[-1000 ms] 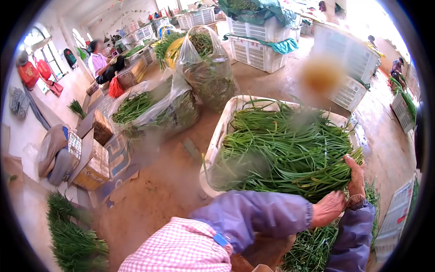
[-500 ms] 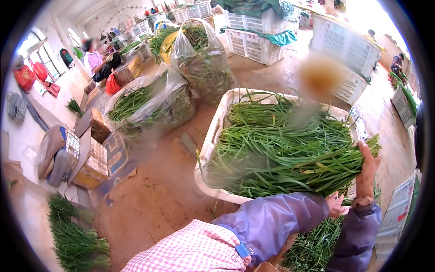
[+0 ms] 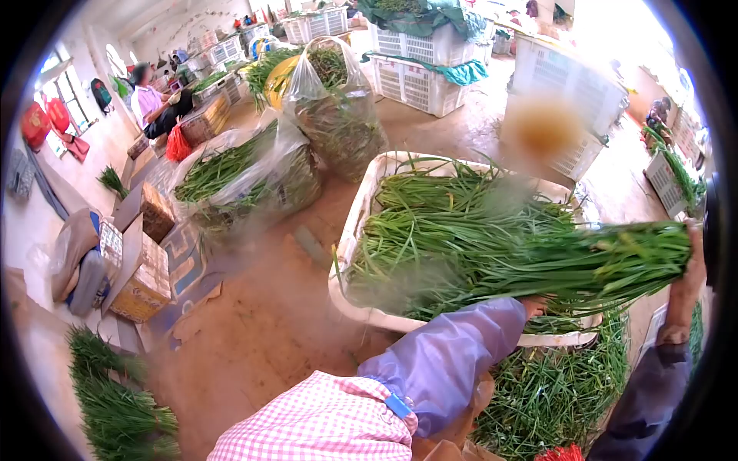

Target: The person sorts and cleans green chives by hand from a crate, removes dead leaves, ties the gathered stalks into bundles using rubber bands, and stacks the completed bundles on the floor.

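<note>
A white basket (image 3: 369, 316) holds a thick layer of long green leafy stalks (image 3: 430, 223). My right hand (image 3: 692, 269), at the far right, is closed round the end of a large bunch (image 3: 615, 265) that stretches out over the basket's right side. Under the near side of this bunch is my left hand (image 3: 533, 306), mostly hidden by stalks and sleeve, so its fingers do not show. Below the basket lies a heap of loose green stalks (image 3: 553, 376), with something red (image 3: 561, 453) at its lower edge.
Plastic bags of greens (image 3: 254, 173) stand beyond the basket to the left. Bundles of greens (image 3: 119, 399) lie at the lower left, near a cardboard box (image 3: 142, 280). White crates (image 3: 419, 83) are stacked behind. A person (image 3: 154, 100) sits at the back left, another (image 3: 659, 114) at the right.
The bunch has moved right, out past the basket's edge, with my right hand at its end. My left hand has slipped under the stalks. More of the heap below shows.
</note>
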